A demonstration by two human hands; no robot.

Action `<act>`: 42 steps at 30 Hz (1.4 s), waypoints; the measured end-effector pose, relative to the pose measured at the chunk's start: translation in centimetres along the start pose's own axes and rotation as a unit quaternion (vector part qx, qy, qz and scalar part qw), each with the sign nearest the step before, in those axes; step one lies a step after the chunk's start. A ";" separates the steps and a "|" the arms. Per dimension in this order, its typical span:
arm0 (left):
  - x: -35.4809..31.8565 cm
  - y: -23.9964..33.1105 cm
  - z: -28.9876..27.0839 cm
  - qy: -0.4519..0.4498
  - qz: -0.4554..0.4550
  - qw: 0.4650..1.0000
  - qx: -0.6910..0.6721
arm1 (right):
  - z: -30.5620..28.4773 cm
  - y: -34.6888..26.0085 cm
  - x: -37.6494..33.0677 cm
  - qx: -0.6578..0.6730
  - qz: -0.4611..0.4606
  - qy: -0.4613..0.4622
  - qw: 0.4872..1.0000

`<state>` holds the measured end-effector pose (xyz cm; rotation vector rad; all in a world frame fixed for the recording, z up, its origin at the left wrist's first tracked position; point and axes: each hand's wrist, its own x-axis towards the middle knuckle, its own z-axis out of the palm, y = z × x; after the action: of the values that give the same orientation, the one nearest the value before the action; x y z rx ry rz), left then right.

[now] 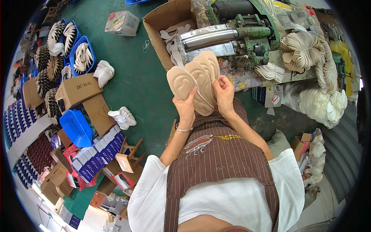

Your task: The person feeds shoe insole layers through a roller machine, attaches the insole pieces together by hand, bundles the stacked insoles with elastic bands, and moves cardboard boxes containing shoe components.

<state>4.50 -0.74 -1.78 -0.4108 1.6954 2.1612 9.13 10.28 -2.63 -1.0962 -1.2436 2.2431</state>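
1. Green floor (131,87) surrounded the brown striped apron (220,158), nearest.
2. Beige insoles (181,83) stood fanned beyond it, long axes pointing away, tipped slightly left.
3. Left hand (185,110): grip pinching the fan's left side. Right hand (225,94): grip pinching its right edge, slightly farther up.
4. Farther ahead sat a green roller machine (247,33), nearer the right hand.

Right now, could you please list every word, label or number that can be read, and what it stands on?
I won't copy wording, but printing shows here:
Cardboard box: dark, legible capitals.
Beige insole: small dark script at the heel end.
Brown apron: yellow lettering, partly legible.
Blue-and-white boxes: printing too small to read.
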 end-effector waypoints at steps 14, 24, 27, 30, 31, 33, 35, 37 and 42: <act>1.0 1.5 -0.7 0.001 -0.069 0.995 -0.074 | -0.9 0.4 1.4 -0.143 0.022 -0.110 0.983; 1.2 1.3 -0.1 -0.012 -0.042 0.996 -0.082 | 0.0 -0.1 0.8 -0.147 0.033 -0.162 0.975; 1.1 1.3 -0.6 -0.006 -0.043 0.994 -0.104 | -2.6 0.7 3.9 -0.110 0.033 -0.020 0.993; 1.1 1.5 0.0 -0.073 -0.085 0.985 -0.131 | -2.9 -1.1 6.9 -0.159 0.040 -0.043 0.985; 1.2 1.4 0.0 -0.087 -0.089 0.984 -0.127 | -1.1 -2.6 7.0 -0.195 0.053 -0.097 0.975; 1.0 1.2 0.5 -0.100 -0.090 0.983 -0.123 | 1.2 -2.6 2.8 -0.196 0.031 -0.186 0.962; 0.7 0.9 1.3 -0.075 -0.082 0.988 -0.108 | 1.7 -2.2 -0.2 -0.267 -0.039 -0.223 0.937; 0.8 0.9 1.2 -0.105 -0.069 0.990 -0.062 | 1.2 -1.7 -0.7 -0.266 -0.063 -0.222 0.936; 1.6 0.2 1.1 -0.148 -0.048 0.986 -0.061 | 0.1 -3.5 -0.3 -0.215 -0.086 -0.224 0.947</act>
<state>2.94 0.45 -2.05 -0.1868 1.3612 2.1388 9.04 11.96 0.42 -0.5749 -2.0015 2.2094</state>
